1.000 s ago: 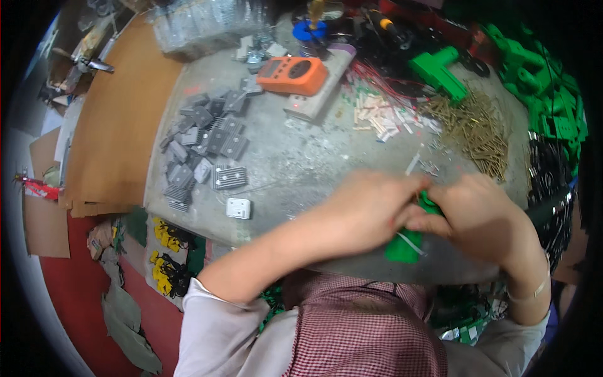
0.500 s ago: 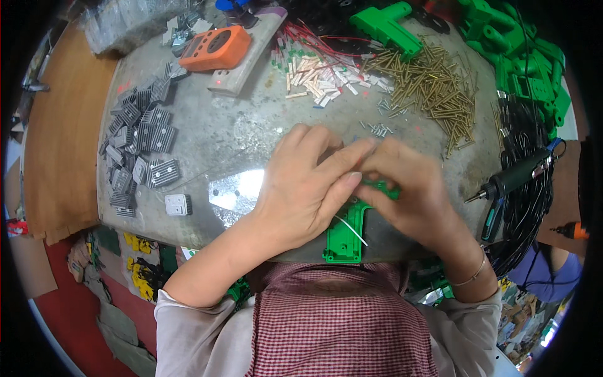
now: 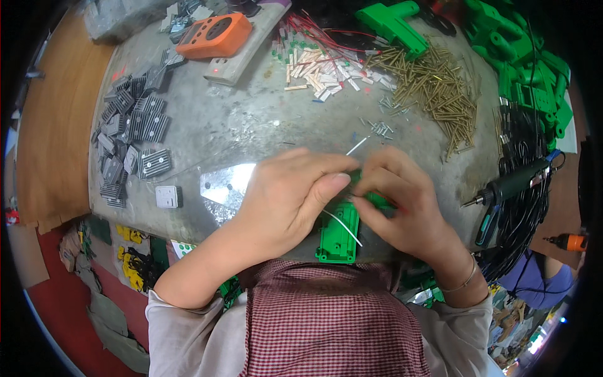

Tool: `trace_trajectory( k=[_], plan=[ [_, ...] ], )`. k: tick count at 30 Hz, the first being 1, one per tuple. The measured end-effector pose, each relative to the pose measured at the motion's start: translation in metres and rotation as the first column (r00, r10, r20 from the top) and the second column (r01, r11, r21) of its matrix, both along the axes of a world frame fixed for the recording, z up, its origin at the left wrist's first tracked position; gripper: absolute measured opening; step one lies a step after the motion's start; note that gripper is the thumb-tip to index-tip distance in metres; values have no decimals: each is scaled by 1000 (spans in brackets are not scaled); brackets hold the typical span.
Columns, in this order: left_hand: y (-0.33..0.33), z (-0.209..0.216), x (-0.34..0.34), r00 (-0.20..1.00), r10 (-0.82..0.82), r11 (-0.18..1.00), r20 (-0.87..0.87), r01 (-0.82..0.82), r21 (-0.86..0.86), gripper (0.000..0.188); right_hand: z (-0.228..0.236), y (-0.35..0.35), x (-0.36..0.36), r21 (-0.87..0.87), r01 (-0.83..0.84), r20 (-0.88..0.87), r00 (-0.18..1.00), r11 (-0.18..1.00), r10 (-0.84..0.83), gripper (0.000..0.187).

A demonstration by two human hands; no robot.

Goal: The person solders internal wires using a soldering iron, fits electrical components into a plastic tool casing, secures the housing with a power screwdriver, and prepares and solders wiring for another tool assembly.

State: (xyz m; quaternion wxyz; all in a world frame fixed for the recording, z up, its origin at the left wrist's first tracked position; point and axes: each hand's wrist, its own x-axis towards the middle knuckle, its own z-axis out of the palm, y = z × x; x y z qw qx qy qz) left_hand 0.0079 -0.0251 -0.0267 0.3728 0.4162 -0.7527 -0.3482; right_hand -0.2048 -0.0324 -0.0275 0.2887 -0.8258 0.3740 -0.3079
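Note:
A green plastic housing half (image 3: 340, 242) lies at the table's near edge, its open side up and its upper part covered by my hands. My left hand (image 3: 292, 195) is closed over its left side, thumb and forefinger at its upper part. Close against it, my right hand (image 3: 402, 201) has its fingers bent in a pinch over the housing; what they hold is hidden. One white wire (image 3: 344, 227) curves across the housing's cavity. A second white wire end (image 3: 358, 146) sticks up beyond my fingertips. Left of my left hand lies a shiny metal plate (image 3: 220, 185).
Grey finned heat sinks (image 3: 147, 125) lie at left, near an orange multimeter (image 3: 217, 36). Farther back are white-sleeved parts with red wires (image 3: 320, 69), brass-coloured screws (image 3: 440, 94) and small silver screws (image 3: 380, 129). An electric screwdriver (image 3: 512, 182) and green housings (image 3: 534, 81) stand at right.
The fingers of both hands have shifted slightly toward me over the housing. A white wire end now shows beyond them. The whole view has moved a little.

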Motion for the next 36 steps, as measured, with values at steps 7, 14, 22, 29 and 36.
trace_trajectory(
  k=[7,14,22,29,36],
  plan=[
    [4,13,5,998,-30,999,-50,32,34,12,6,14,-16,-38,-206,-97,975,978,202,22],
    [13,33,2,964,152,964,-218,-96,247,22,15,-4,-2,158,-86,113,991,984,69,14],
    [7,15,-36,995,78,978,-64,-63,201,45,28,-7,-27,343,4,200,977,939,-77,10],
    [3,6,-40,995,84,985,52,-76,-153,10,34,-6,-34,375,88,58,991,923,-118,9],
    [3,11,-33,977,151,939,153,-94,-331,11,38,-25,-35,196,-23,-80,996,980,39,13]
  ],
)
